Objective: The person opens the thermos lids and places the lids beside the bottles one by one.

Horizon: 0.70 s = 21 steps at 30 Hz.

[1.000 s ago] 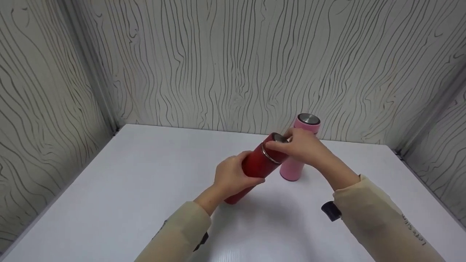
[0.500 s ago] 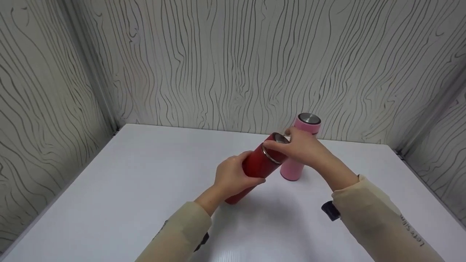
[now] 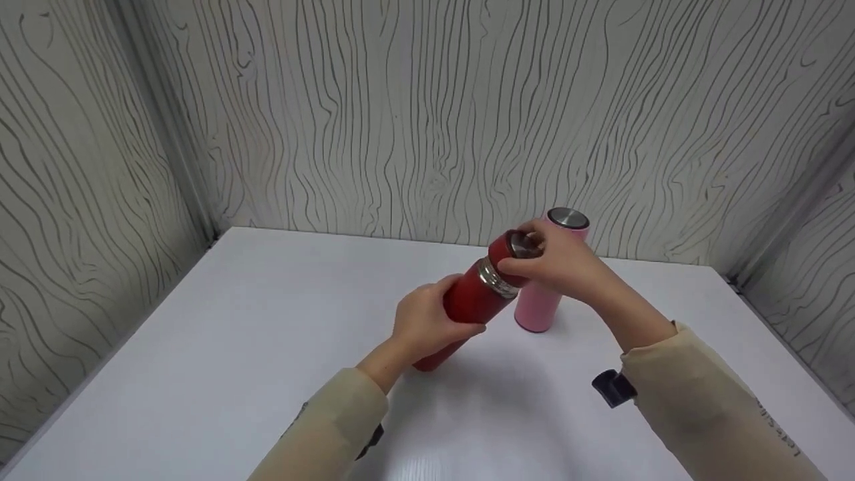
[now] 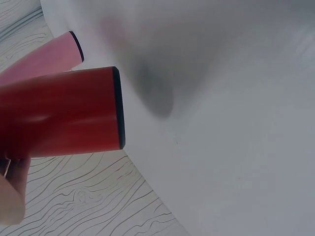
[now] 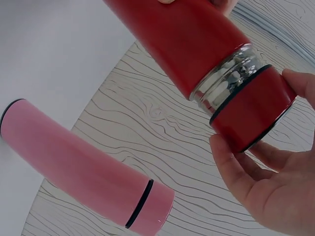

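Observation:
A red thermos flask (image 3: 467, 299) leans up and to the right in the head view, and my left hand (image 3: 427, 321) grips it round the body. Its dark-edged base hangs above the tabletop in the left wrist view. My right hand (image 3: 561, 264) holds the red lid (image 5: 256, 109) with thumb and fingers at its sides. Between lid and body the shiny metal neck (image 5: 227, 77) shows, with the lid at the neck's end; whether they still touch I cannot tell. Just behind the right hand a pink thermos flask (image 3: 536, 307) stands upright, lid on, partly hidden.
The white table (image 3: 267, 321) runs back to a panel (image 3: 374, 120) with a wood-grain line pattern. Side panels close it in at left and right. A dark strap piece (image 3: 613, 387) juts from the right sleeve.
The lid has come up along the flask's axis with my right hand, baring the metal neck that was covered before. My left hand and the pink flask have stayed nearly where they were.

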### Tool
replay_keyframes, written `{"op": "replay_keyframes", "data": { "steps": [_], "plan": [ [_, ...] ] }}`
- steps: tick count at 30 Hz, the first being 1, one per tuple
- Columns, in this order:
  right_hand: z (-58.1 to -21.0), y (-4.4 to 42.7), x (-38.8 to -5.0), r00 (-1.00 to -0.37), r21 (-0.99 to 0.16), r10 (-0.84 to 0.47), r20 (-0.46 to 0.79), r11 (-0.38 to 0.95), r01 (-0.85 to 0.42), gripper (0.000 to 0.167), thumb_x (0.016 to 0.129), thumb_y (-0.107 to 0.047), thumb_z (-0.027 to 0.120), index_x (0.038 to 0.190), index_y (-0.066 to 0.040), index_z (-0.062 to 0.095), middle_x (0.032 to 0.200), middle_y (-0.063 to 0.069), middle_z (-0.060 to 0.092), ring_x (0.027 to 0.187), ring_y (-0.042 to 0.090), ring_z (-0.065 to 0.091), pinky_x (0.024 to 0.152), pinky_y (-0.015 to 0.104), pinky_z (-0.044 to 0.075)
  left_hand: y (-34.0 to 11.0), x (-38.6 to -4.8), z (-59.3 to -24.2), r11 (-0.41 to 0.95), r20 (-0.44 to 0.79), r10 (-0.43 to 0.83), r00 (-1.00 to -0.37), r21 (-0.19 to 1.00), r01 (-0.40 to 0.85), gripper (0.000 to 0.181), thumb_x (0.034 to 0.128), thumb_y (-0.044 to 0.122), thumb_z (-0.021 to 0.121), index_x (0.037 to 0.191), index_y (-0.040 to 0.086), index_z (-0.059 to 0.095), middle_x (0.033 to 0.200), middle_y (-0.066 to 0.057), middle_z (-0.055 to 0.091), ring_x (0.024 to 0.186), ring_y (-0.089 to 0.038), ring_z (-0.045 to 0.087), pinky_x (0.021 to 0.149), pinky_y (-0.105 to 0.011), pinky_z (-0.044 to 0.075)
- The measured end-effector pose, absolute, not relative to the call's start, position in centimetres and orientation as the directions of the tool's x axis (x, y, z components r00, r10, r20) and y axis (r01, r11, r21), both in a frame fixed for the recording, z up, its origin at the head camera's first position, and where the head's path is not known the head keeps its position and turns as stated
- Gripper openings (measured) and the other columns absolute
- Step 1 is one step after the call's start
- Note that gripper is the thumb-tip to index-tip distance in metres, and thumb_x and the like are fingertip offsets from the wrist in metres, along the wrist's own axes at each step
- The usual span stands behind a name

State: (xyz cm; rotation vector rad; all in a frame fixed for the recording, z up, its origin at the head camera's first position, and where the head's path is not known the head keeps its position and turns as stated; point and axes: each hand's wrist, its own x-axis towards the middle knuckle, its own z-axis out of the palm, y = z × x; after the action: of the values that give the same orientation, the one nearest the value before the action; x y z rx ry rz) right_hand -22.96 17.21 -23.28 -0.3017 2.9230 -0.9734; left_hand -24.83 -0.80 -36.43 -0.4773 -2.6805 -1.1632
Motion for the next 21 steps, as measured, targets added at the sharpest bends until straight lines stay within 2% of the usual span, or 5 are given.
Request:
{"op": "replay_keyframes", "data": {
  "steps": [5, 10, 15, 21],
  "plan": [
    [-23.5, 18.3, -22.6, -0.987, -0.651, -0.155, 0.034, 0.746, -0.14, 0.069, 0.085, -0.038, 0.062, 0.138, -0.002, 0.036, 0.13, 0.024, 0.049, 0.12, 0.039, 0.048, 0.097, 0.049, 0.046, -0.9, -25.0, -36.5, 0.641, 0.288, 0.154, -0.945, 0.699, 0.318, 0.069, 0.0722, 0.041, 0.077, 0.132, 0.023, 0.049, 0.116, 0.002, 0.063, 0.107, -0.018, 0.058, 0.09, -0.04, 0.051],
    [-24.3, 19.5, -22.4, -0.994, -0.726, -0.105, 0.0, 0.684, -0.072, 0.074, 0.086, -0.043, 0.062, 0.14, -0.001, 0.031, 0.131, 0.023, 0.047, 0.119, 0.035, 0.047, 0.096, 0.045, 0.047, -1.1, -25.6, -36.6, 0.653, 0.297, 0.081, -0.951, 0.705, 0.276, 0.07, 0.0726, 0.042, 0.077, 0.133, 0.021, 0.048, 0.119, -0.001, 0.059, 0.112, -0.019, 0.054, 0.089, -0.04, 0.052],
    [-25.0, 20.3, -21.9, -0.993, -0.839, -0.119, -0.012, 0.541, -0.055, 0.071, 0.089, -0.033, 0.06, 0.141, 0.001, 0.024, 0.136, 0.022, 0.038, 0.123, 0.035, 0.041, 0.096, 0.042, 0.048, -1.1, -26.4, -36.6, 0.664, 0.305, 0.043, -0.951, 0.702, 0.256, 0.069, 0.0732, 0.042, 0.076, 0.132, 0.02, 0.048, 0.124, -0.001, 0.054, 0.116, -0.019, 0.05, 0.09, -0.041, 0.051],
    [-25.5, 20.8, -21.4, -0.982, -0.912, -0.186, -0.041, 0.408, -0.039, 0.068, 0.09, -0.019, 0.056, 0.142, 0.003, 0.018, 0.14, 0.024, 0.031, 0.129, 0.039, 0.038, 0.103, 0.045, 0.04, -1.0, -27.6, -36.5, 0.618, 0.271, 0.024, -0.962, 0.753, 0.228, 0.068, 0.0749, 0.039, 0.075, 0.133, 0.019, 0.046, 0.124, 0.0, 0.055, 0.117, -0.019, 0.052, 0.094, -0.042, 0.049]
  ]
}}
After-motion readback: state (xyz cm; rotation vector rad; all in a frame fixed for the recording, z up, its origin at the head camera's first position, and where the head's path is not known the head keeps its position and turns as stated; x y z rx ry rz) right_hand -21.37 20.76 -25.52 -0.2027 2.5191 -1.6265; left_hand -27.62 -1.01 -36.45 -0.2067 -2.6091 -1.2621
